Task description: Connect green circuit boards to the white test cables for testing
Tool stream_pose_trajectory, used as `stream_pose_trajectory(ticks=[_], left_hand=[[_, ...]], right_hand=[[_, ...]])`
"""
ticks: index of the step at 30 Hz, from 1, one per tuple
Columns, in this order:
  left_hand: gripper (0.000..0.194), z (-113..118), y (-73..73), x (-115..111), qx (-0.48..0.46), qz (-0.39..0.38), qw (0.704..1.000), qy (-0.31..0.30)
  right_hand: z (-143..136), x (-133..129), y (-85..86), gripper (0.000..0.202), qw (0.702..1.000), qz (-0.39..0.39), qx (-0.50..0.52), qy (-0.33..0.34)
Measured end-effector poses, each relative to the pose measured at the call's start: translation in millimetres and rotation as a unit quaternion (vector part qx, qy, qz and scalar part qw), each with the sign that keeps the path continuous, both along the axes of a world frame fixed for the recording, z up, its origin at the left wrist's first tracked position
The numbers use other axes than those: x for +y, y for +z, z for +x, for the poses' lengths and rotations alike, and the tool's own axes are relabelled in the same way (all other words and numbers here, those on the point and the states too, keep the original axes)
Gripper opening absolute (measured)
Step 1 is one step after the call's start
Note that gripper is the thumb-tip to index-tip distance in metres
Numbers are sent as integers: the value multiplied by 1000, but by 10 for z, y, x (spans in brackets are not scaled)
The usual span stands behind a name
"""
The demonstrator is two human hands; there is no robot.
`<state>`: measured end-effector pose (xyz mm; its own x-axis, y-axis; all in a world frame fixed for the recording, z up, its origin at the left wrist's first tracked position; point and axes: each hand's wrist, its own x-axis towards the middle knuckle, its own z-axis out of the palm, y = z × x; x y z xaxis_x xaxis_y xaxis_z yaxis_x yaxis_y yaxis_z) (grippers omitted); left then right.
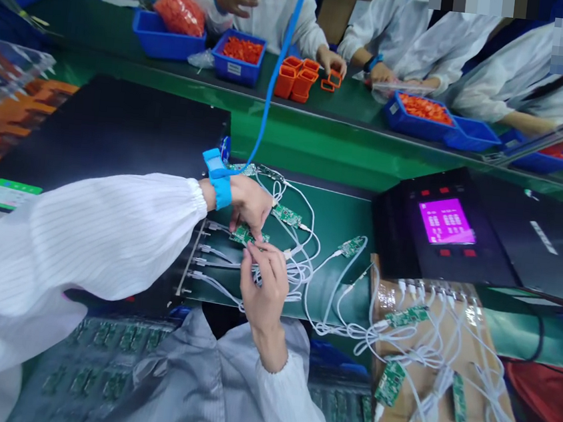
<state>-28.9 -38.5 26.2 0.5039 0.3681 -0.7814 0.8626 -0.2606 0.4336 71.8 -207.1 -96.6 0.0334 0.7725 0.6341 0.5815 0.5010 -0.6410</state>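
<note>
2 hands, 1 green board [242,236]
My left hand [251,201] and right hand [267,280] pinch it, fingers together; 3 boards [391,382] lie near right.

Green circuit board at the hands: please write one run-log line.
left hand: at green circuit board | right hand: at same board | display: lit, purple

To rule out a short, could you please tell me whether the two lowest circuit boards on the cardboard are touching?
Apart. The head view shows cardboard and white cables between the left board and the right board.
</note>
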Motion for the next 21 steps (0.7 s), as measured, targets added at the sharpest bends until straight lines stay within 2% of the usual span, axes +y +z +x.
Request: stream_pose_trajectory(ticks=[6,13,18,21], left_hand=[[42,21,40,-31,-13,-4,1000,9],[49,-22,-58,8,-52,-16,999,-6],[62,-32,-102,15,-71,8,997,-37],[61,-25,-109,6,-83,17,995,-46]], right_hand=[[-99,37,14,23,999,6,33,21],[-119,44,55,17,1000,5,13,20],[-113,45,80,17,1000,6,-12,19],[-114,51,88,16,999,7,-27,19]])
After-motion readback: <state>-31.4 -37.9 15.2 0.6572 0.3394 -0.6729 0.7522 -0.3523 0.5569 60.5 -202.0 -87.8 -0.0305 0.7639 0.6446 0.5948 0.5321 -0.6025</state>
